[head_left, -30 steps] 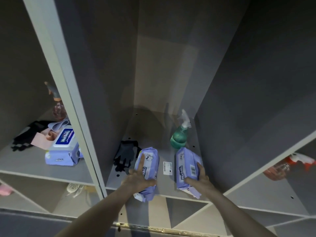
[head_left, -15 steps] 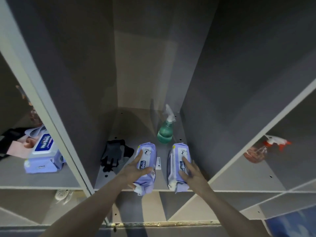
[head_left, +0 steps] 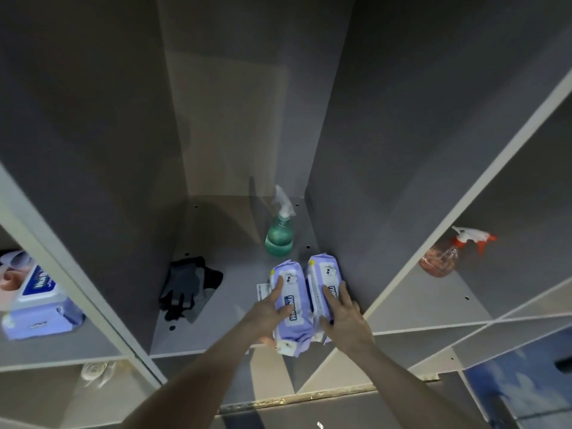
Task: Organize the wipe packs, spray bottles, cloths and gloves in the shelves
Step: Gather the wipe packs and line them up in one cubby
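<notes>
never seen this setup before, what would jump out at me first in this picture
Two purple wipe packs lie side by side at the front of the middle shelf, the left hand on the left pack and the right hand on the right pack. Behind them stands a green spray bottle, with dark gloves lying to the left. A red spray bottle sits in the compartment to the right.
</notes>
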### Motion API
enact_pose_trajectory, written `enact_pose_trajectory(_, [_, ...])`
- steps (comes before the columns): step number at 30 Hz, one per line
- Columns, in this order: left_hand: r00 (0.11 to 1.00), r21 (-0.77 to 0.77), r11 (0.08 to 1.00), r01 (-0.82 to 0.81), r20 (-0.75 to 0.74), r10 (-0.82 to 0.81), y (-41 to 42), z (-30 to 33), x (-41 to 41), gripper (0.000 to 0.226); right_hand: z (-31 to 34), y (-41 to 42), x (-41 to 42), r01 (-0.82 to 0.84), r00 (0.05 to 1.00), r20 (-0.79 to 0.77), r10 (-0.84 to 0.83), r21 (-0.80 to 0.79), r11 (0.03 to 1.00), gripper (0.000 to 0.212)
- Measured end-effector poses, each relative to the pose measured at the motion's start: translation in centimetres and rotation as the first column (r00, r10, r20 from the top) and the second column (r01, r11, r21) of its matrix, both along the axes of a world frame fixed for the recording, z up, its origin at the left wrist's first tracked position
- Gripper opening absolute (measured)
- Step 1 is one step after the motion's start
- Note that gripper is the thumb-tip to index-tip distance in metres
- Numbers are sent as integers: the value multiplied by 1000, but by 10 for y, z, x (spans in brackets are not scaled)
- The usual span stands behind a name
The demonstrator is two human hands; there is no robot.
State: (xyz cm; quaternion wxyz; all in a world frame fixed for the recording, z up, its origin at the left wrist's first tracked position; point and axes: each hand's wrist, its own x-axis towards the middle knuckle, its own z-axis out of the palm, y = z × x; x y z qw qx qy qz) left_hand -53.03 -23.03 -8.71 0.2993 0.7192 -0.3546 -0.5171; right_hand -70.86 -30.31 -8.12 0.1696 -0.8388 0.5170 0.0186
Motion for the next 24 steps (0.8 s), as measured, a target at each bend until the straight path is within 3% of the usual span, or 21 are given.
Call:
enact_pose_trajectory(4, [997, 9, 999, 38, 60, -38, -2, 0, 0, 74, 7, 2, 3, 15, 999, -32, -14, 22, 1000, 68])
enact_pose_trajectory(7, [934, 0, 984, 181, 314, -172, 1, 0, 5, 73, 15, 8, 6, 5, 996, -90, -4, 11, 1000, 71])
enact_pose_trajectory(10, [844, 29, 971, 236, 490, -220, -2, 9, 15, 79, 33, 13, 10, -98, 986, -148, 78, -131, 986, 75])
enact_pose_trajectory(13, [855, -85, 981, 177, 507, -110, 2, 34, 28, 85, 62, 12, 23, -154, 985, -97, 144, -105, 983, 78])
enact_pose_trajectory(15, [864, -173, 978, 120, 504, -17, 13, 54, 36, 81, 82, 12, 35, -215, 976, -53, 210, -100, 972, 68])
enact_pose_trajectory(18, [828, -260, 966, 10, 544, 138, 37, 77, 44, 72, 106, 20, 54, -293, 955, 18, 297, -123, 948, 56])
enact_pose_trajectory(24, [718, -367, 918, -147, 599, 354, 105, 109, 39, 59, 127, 56, 93, -566, 821, 0, 570, -124, 815, 58])
